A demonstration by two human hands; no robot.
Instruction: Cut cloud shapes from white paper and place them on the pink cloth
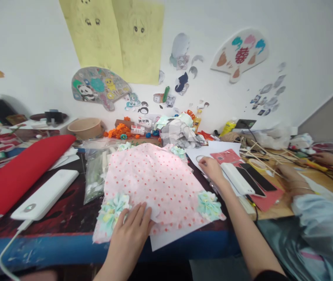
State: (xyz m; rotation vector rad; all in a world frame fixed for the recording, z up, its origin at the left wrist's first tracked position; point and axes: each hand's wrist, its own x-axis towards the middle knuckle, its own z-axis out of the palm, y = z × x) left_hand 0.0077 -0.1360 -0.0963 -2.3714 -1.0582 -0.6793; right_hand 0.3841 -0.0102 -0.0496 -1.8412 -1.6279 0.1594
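Note:
A pink cloth with red dots lies spread out in front of me, with gathered pale-green fabric flowers at its corners, including the lower-left flower and the lower-right flower. My left hand rests flat on the cloth's near edge beside the lower-left flower, fingers stretched out. Beyond the cloth's right side, my right hand has its fingers curled together at a thin dark loop; what this belongs to is hidden. White paper sticks out from under the cloth.
On the left are a white power bank with a cable, a red cushion-like piece and a clear plastic bag. Phones and wooden sticks lie right, where another person's hands are at work. Crumpled cloth is piled behind.

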